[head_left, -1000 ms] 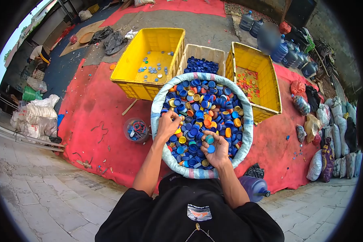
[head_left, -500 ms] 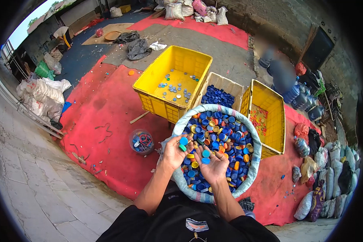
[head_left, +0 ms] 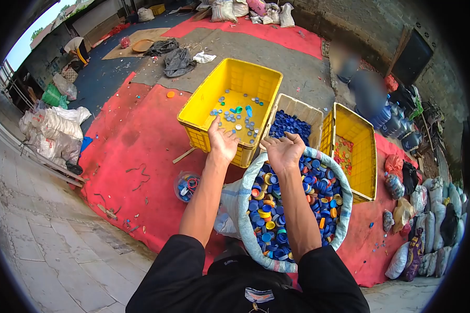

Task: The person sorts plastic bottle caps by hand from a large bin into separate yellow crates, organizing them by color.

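My left hand [head_left: 223, 142] is open at the near edge of the large yellow crate [head_left: 206, 112], palm up and empty. To its right, my right hand [head_left: 284, 151] is also open and empty, between that crate and the round sack [head_left: 246, 219] full of mixed bottle caps [head_left: 269, 229]. Green and light blue caps [head_left: 248, 111] are in the yellow crate above scattered grey-blue caps. A whitish crate [head_left: 318, 112] holds dark blue caps [head_left: 290, 125]. Another yellow crate [head_left: 368, 156] holds red and yellow caps [head_left: 343, 151].
A clear tub [head_left: 187, 185] of small items stands on the red ground sheet [head_left: 136, 156]. Filled sacks [head_left: 55, 125] lie at left, and more sacks [head_left: 428, 214] at right. Large blue bottles [head_left: 389, 125] stand near a blurred person [head_left: 368, 94]. Another person [head_left: 77, 48] bends at far left.
Both hands have moved forward from over the sack toward the large yellow crate. The blue and green caps have left them, and green and light blue caps now show inside that crate.
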`<action>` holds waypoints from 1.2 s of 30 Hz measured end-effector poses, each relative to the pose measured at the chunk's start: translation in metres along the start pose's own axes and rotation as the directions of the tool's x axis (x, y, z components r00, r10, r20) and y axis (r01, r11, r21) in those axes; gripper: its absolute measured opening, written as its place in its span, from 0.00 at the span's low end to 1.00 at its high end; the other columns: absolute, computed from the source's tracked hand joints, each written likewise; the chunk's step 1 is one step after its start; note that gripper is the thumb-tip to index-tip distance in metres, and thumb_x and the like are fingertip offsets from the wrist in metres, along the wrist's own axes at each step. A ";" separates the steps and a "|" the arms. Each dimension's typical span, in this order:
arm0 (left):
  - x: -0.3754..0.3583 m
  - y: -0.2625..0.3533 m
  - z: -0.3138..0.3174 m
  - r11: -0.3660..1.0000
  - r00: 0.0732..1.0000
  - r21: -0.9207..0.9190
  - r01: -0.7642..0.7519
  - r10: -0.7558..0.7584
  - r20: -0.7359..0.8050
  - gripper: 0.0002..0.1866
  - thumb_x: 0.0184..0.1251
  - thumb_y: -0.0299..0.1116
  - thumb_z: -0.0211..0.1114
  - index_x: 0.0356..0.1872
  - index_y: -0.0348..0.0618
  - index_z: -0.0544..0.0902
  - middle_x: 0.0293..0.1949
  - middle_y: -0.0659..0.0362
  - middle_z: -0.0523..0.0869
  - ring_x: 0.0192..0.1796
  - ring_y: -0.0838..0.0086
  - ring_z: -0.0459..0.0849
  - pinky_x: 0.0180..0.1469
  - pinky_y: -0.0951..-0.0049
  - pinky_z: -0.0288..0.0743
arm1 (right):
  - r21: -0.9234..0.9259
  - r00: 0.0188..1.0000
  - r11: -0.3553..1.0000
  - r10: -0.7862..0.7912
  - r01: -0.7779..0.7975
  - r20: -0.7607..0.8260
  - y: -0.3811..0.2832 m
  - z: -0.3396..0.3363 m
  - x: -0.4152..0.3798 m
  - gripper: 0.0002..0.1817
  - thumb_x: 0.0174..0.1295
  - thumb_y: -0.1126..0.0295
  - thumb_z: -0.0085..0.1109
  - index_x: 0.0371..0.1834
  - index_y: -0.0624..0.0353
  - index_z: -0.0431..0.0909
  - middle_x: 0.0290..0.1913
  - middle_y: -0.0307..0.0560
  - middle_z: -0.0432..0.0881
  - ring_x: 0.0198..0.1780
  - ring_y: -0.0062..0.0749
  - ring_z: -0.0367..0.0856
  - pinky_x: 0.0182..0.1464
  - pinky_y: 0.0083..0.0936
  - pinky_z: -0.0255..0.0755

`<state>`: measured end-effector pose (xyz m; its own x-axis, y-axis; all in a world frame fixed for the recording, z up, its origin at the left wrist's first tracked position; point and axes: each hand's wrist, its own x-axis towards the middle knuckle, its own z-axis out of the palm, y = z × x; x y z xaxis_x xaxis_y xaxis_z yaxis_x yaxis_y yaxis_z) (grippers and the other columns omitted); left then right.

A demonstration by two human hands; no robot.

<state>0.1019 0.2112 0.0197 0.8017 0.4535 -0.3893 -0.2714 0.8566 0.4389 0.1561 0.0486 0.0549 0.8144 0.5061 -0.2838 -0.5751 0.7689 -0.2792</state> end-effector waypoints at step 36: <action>-0.205 -0.168 -0.064 0.522 0.955 0.802 -0.291 0.201 0.216 0.07 0.69 0.28 0.63 0.42 0.35 0.79 0.34 0.60 0.83 0.34 0.80 0.83 0.42 0.80 0.78 | -0.882 0.889 -0.410 -0.277 0.233 0.364 -0.107 -0.177 -0.155 0.21 0.51 0.77 0.65 0.50 0.65 0.77 0.39 0.57 0.83 0.45 0.53 0.81 0.48 0.41 0.73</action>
<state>-0.0510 -0.0100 -0.0258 0.8268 0.5519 -0.1087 0.0517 0.1178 0.9917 0.0781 -0.1814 -0.0340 0.9116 0.3790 0.1591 0.3578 -0.5413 -0.7609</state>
